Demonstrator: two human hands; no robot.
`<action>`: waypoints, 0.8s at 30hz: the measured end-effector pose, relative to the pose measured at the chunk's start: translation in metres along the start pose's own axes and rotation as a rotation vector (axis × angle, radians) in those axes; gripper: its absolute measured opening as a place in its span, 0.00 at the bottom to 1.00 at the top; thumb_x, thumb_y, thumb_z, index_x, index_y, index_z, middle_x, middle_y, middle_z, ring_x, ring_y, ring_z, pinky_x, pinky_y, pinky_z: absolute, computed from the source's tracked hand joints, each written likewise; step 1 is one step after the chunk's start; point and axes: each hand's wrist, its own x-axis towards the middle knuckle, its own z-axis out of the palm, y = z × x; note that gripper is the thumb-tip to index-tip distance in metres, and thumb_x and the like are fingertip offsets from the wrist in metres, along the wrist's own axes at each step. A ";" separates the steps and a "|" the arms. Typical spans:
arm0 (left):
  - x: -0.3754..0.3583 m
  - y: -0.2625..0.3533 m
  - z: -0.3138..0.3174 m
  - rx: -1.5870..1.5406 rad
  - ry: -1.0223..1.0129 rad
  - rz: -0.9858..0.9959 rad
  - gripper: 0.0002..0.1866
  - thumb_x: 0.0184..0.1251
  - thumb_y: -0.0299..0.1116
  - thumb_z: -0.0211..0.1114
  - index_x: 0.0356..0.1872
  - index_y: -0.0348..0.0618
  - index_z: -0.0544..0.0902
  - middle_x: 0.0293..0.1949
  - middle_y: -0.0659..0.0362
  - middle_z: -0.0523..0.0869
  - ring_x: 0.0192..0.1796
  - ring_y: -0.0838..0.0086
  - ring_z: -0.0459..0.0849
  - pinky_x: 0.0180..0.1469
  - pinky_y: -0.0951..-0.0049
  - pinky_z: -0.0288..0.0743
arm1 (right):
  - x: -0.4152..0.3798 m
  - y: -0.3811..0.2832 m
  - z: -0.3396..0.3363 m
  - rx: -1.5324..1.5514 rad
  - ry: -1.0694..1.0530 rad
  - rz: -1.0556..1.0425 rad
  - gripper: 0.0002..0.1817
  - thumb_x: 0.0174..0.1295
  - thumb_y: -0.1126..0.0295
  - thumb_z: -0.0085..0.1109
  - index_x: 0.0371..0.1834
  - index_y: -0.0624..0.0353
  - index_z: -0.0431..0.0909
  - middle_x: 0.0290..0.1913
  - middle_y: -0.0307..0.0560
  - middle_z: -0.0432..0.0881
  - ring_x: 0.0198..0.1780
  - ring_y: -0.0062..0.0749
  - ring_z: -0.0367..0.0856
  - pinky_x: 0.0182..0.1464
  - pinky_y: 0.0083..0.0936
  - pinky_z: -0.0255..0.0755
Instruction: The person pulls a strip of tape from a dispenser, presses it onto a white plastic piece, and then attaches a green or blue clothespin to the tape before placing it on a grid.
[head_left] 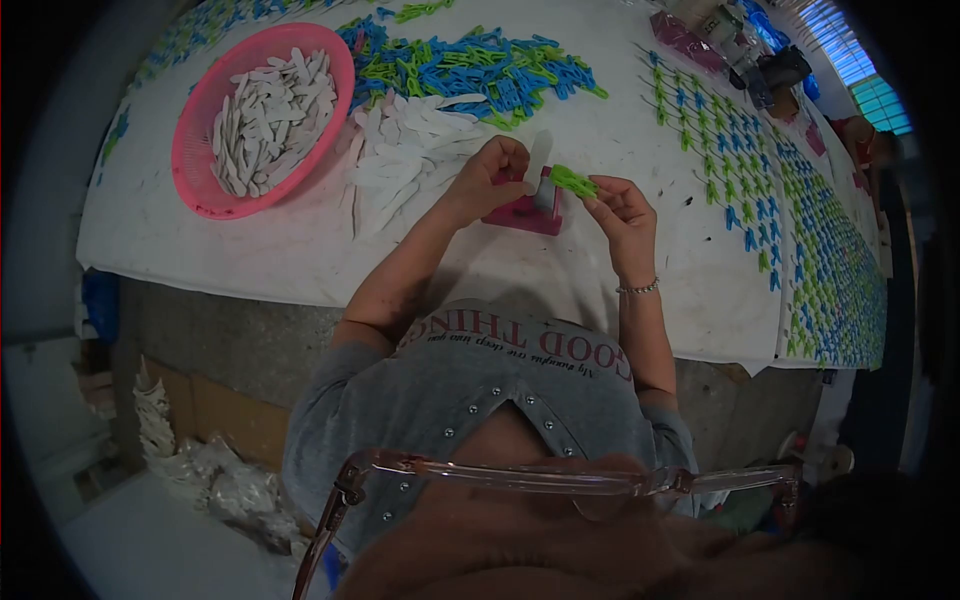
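My right hand (628, 222) pinches a green clothespin (573, 182) between thumb and fingers, just right of a pink fixture (525, 216) with a grey metal part. On the fixture's other side my left hand (490, 182) is closed, its thumb and fingertips at the lower end of a flat white strip (541, 150) that points up. The exact contact of those fingertips is partly hidden. A loose pile of similar white strips (405, 165) lies left of my left hand. Beyond both hands is a heap of blue and green clothespins (470, 70).
A pink basket (338, 52) of white strips stands at the left of the white-covered table (230, 255). Rows of blue and green clothespins (740, 180) cover the right side. Bags and dark items (785, 68) sit at the far right, near another person (860, 140).
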 end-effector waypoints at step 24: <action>0.005 -0.004 0.009 0.317 0.099 0.133 0.29 0.52 0.22 0.68 0.57 0.43 0.67 0.51 0.60 0.74 0.53 0.73 0.70 0.59 0.73 0.63 | 0.011 0.038 -0.035 0.280 0.153 0.055 0.04 0.63 0.75 0.57 0.38 0.63 0.77 0.34 0.41 0.81 0.33 0.21 0.79 0.39 0.22 0.76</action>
